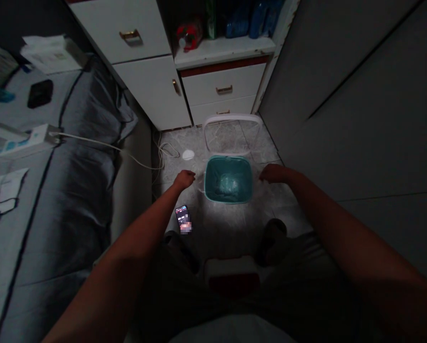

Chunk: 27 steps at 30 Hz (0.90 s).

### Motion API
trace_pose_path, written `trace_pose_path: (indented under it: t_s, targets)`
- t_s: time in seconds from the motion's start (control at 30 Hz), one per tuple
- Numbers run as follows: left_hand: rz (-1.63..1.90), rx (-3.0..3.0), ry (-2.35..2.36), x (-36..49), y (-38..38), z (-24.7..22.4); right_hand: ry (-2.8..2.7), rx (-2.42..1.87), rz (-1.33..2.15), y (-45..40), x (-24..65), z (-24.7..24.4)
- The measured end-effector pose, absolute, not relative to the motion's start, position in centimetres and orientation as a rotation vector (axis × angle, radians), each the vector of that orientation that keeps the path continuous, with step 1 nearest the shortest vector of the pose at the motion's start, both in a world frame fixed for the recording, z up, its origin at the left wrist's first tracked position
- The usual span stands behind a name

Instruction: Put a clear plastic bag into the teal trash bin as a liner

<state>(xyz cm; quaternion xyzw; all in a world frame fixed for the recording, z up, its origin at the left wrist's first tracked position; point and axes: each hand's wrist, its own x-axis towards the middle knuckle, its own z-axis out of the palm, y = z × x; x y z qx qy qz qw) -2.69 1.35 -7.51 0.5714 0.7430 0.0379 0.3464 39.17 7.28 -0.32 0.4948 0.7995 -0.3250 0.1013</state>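
Observation:
A teal bin (228, 178) stands on the grey tiled floor, with thin, shiny, clear plastic film (230, 183) inside it. Faint film also shows at both sides of its rim. Just left of the bin, my left hand (185, 179) is closed on the edge of this clear plastic bag. My right hand (273, 173) is at the bin's right side, its fingers pinched together on the film there. A pale frame or handle (233, 117) rises behind the bin.
A lit phone (182, 219) lies on the floor at left, near a white disc (188, 155) and a loose cable. White cabinets (224, 81) stand ahead. A grey-covered bed (81, 157) is at left, a grey panel (360, 119) at right, and a low stool (231, 264) below.

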Motion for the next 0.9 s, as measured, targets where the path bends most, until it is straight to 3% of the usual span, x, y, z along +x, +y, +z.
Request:
trace_pose_path:
  t_s: [0.4, 0.67, 0.9]
  targets:
    - [1.004, 1.396, 1.712, 0.3, -0.8, 4.5, 2.271, 1.554, -1.862, 2.6, 40.5, 10.6]
    - [1.172, 1.472, 1.319, 1.8, -4.6, 12.9, 2.352, 1.781, -2.012, -1.5, 40.2, 15.2]
    - [1.114, 1.491, 1.236, 0.1, -12.2, 19.9, 2.402, 1.688, -2.304, -8.4, 42.6, 20.0]
